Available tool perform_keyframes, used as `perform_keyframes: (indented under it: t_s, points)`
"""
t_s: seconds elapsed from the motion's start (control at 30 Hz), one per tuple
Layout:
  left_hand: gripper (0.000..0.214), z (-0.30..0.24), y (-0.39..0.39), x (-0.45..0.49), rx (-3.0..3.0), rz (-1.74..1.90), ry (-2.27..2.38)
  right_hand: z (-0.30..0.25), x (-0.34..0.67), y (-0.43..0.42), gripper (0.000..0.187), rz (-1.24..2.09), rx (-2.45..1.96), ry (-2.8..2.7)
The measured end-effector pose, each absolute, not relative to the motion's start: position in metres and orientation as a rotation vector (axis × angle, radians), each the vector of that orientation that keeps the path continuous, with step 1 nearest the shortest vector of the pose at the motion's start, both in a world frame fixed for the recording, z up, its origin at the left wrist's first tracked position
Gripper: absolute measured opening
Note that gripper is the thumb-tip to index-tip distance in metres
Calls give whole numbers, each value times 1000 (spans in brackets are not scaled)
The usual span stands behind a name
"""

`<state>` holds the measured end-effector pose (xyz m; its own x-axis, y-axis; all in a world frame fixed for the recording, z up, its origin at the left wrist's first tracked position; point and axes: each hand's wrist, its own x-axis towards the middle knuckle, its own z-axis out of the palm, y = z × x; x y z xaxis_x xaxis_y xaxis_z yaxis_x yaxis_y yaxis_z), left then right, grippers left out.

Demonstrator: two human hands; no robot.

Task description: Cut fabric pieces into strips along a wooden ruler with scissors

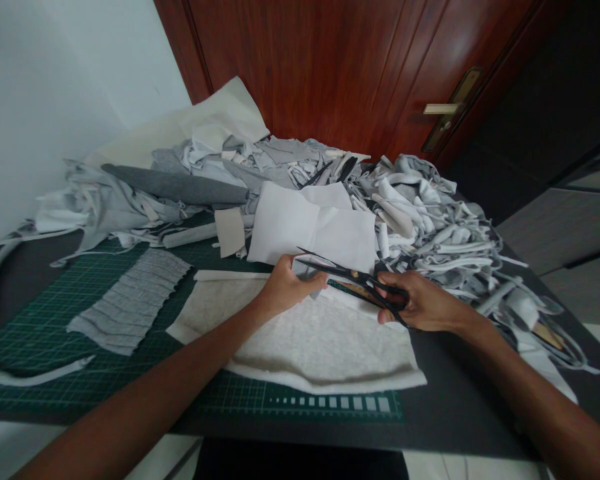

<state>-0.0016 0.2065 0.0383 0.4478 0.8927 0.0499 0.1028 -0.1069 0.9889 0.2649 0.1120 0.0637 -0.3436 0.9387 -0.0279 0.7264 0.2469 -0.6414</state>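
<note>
Forearms (pixel 130 413) cross a gridded cutting mat (pixel 300 401), right hand (pixel 420 301) gripping scissors (pixel 330 267).

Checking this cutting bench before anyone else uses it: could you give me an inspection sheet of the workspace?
Surface: green cutting mat on a dark table.
Job's things: black scissors in the right hand; the left hand appears to pinch a small pale scrap by the blades, above a pale fabric sheet.
Clutter: heap of grey and white fabric strips; white paper; pleated grey fabric.
Cables: nothing seen.
Surroundings: reddish wooden door with a lever handle; white wall.
</note>
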Motion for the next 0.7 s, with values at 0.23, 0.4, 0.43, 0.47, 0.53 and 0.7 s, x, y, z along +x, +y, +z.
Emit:
perform_keyframes:
  t_s: [0.23,0.4,0.43,0.47,0.53,0.7]
  points:
    - [20,40,206,-3,1552,838,928,63,267,112,47,774,-1514,-2163]
    - [22,36,207,-4,1558,833,925,63,266,112,49,769,-1501,-2168]
    - [23,35,207,-4,1550,831,937,63,266,112,49,762,-1502,-2170]
    - [23,35,207,-3,1541,831,951,63,266,112,49,756,-1501,-2171]
    - [25,37,206,-3,1531,830,972,63,267,112,49,745,-1499,-2176]
    - [22,43,205,-3,1543,823,947,62,268,112,47,726,-1493,-2189]
